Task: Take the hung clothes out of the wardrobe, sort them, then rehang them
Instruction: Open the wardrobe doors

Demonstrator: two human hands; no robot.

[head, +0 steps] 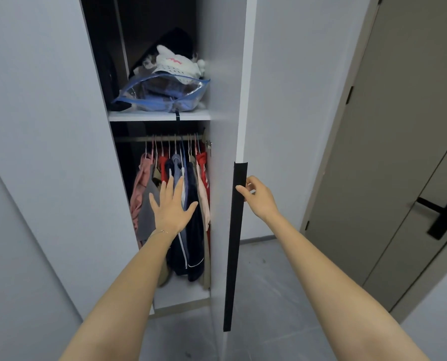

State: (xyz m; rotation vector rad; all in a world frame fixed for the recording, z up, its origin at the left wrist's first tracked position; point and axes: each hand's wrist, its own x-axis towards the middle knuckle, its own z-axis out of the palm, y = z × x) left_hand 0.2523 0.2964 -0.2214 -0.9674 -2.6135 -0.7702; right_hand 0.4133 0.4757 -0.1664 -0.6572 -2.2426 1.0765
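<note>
The wardrobe stands open between two white doors. Several clothes in pink, grey, red, navy and beige hang on pink hangers from a rail under the shelf. My left hand reaches into the opening with fingers spread and straight, in front of the grey and navy garments; whether it touches them I cannot tell. My right hand grips the long black handle on the edge of the right wardrobe door, thumb in front and fingers curled behind it.
The upper shelf carries a clear blue-edged zip bag with a white cap and dark items piled on it. The left wardrobe door stands open. A grey-brown room door with a black lever handle is at the right. Grey floor lies below.
</note>
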